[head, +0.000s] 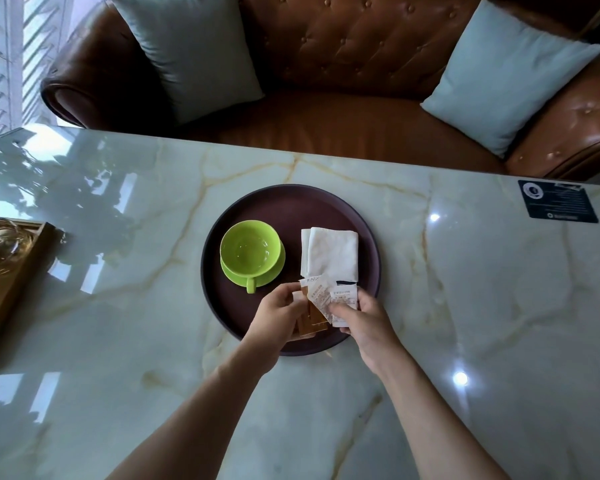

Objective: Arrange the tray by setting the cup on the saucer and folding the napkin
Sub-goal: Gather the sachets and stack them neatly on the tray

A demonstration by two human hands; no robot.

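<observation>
A round dark purple tray [278, 206] lies on the marble table. On its left half a lime green cup [250, 247] stands on a matching saucer [274, 271], handle pointing toward me. A folded white napkin [331, 252] lies on the tray's right half. Over the tray's near edge, my left hand [279, 315] and my right hand [362, 318] together hold several small sachets [321, 299], white printed ones fanned above brown ones.
The glossy marble table [465, 271] ends at a brown leather sofa [343, 64] with two pale blue cushions. A wooden tray with glassware [4, 251] sits at the left edge. A dark card [556, 200] lies at the far right.
</observation>
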